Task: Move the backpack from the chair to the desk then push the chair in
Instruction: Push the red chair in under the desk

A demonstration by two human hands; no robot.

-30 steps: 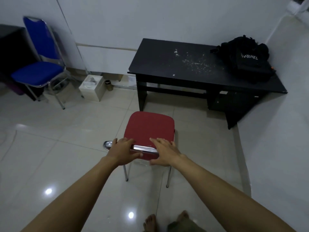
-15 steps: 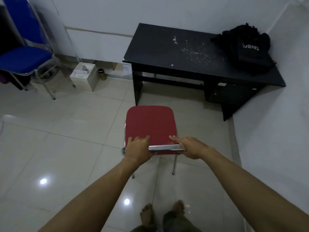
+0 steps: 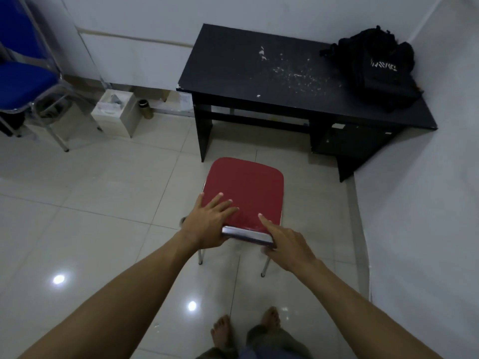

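- Backpack (image 3: pixel 378 71), black with pale lettering on its face, lies on the far right corner of the bench (image 3: pixel 233 71), close against the wall corner.
- Bench top is black and scattered with pale flecks and chips around its middle; an open space sits beneath it on the left and a dark shelf unit on the right.
- Red chair (image 3: pixel 243 190) stands on the tiled floor (image 3: pixel 103 203) in front of the bench, apart from it, its front edge facing the open space underneath.
- Left hand (image 3: pixel 207 224) lies over the left end of the chrome top rail of the chair back, fingers spread and reaching forward over the red padding, thumb out at the left side; its grip is open, pressing flat and not curled round anything.
- Right hand (image 3: pixel 287 244) rests at the right end of the same rail, forefinger stretched forward onto the red surface, the other fingers tucked down behind the rail; whether they close around the rail I cannot tell.
- Two chrome legs of the chair show below the rail, planted on the floor.
- Bare feet (image 3: pixel 223 330) stand on the tiles just behind the chair.
- Blue chair (image 3: pixel 20 84) with a chrome frame stands far left by the wall.
- White box (image 3: pixel 116 112) sits on the floor between the blue chair and the bench, with a small dark can (image 3: pixel 143 106) beside it.
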